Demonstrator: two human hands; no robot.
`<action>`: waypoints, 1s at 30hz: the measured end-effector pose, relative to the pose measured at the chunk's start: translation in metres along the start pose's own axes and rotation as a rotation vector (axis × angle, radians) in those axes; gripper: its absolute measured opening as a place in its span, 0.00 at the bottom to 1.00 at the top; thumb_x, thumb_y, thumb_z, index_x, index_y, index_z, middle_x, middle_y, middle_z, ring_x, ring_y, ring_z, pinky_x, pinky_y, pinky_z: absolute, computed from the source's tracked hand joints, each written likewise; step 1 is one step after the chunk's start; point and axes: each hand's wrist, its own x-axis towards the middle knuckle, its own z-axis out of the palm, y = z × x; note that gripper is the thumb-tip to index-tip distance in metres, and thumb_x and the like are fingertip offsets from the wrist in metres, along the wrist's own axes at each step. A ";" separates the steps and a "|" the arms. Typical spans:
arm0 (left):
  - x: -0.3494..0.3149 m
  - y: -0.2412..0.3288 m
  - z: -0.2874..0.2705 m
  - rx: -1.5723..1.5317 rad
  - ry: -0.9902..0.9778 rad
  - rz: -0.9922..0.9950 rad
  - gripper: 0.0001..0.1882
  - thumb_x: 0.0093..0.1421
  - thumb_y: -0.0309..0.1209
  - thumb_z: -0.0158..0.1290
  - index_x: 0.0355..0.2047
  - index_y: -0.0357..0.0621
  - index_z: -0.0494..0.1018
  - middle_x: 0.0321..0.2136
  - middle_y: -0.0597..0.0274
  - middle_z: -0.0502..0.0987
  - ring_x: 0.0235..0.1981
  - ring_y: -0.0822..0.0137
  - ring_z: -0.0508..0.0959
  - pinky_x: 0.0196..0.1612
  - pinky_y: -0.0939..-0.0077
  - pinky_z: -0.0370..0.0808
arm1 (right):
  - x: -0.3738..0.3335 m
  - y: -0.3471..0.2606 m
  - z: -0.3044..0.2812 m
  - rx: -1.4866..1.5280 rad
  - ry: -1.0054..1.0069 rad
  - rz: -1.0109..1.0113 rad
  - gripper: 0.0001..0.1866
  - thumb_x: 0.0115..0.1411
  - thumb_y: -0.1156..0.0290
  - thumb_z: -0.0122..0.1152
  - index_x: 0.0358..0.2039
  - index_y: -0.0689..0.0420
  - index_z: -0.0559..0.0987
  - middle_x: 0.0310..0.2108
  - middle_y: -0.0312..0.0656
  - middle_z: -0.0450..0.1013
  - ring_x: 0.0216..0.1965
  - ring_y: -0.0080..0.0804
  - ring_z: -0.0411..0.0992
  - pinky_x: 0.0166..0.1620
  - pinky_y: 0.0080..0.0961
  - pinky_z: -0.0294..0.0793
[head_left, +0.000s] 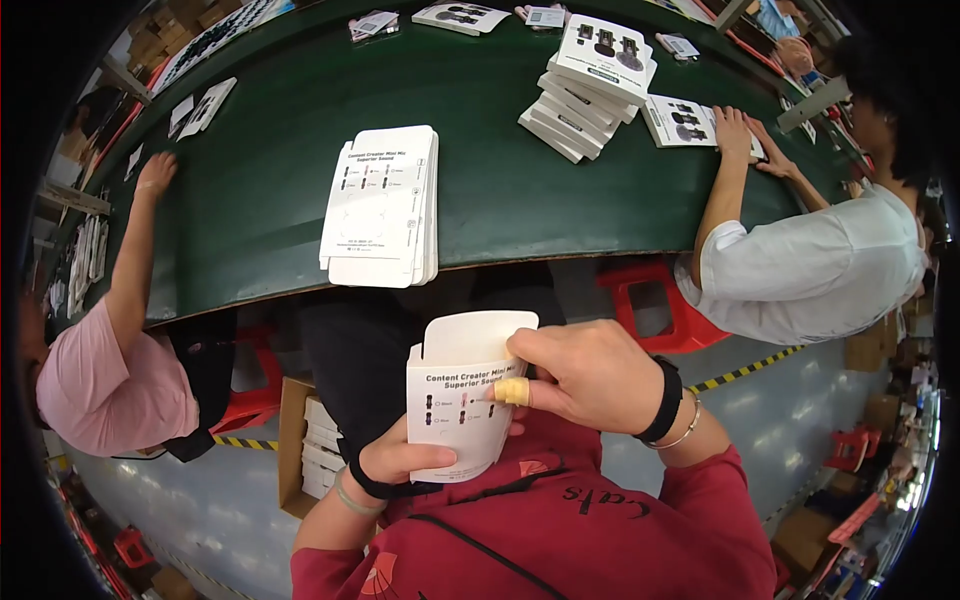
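Note:
In front of my lap I hold a white printed carton with its top flap standing up. My left hand grips it at the lower left, thumb across the printed face and the other fingers hidden behind. At the upper right, my right hand is closed on the carton's edge by the opening. A yellow wrap covers one of its fingers. On the table's near edge, just beyond the held carton, lies a stack of flat white cartons with the same print.
Filled-looking white boxes are piled on the green table. A co-worker's hands touch a box at right; another person's hand reaches over the table at left. A cardboard box of white cartons stands below, near red stools.

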 end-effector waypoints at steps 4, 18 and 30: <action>-0.011 -0.005 -0.002 0.114 0.132 -0.022 0.39 0.55 0.28 0.57 0.65 0.34 0.54 0.58 0.47 0.68 0.59 0.57 0.71 0.62 0.63 0.66 | -0.008 0.010 0.017 0.382 -0.053 0.109 0.16 0.60 0.61 0.66 0.35 0.59 0.72 0.30 0.46 0.75 0.29 0.35 0.78 0.28 0.26 0.74; -0.023 -0.017 0.010 0.742 0.635 0.389 0.27 0.67 0.27 0.50 0.63 0.33 0.58 0.51 0.54 0.75 0.50 0.67 0.76 0.54 0.73 0.72 | -0.024 0.000 0.056 0.771 0.223 0.082 0.15 0.66 0.71 0.56 0.50 0.64 0.68 0.40 0.42 0.77 0.40 0.27 0.78 0.42 0.26 0.77; -0.021 -0.018 0.011 0.803 0.510 0.618 0.31 0.69 0.29 0.46 0.67 0.36 0.47 0.53 0.48 0.72 0.47 0.68 0.76 0.51 0.77 0.71 | -0.006 0.019 0.052 1.886 -0.053 0.270 0.23 0.69 0.71 0.51 0.61 0.67 0.66 0.55 0.45 0.71 0.55 0.31 0.71 0.56 0.27 0.70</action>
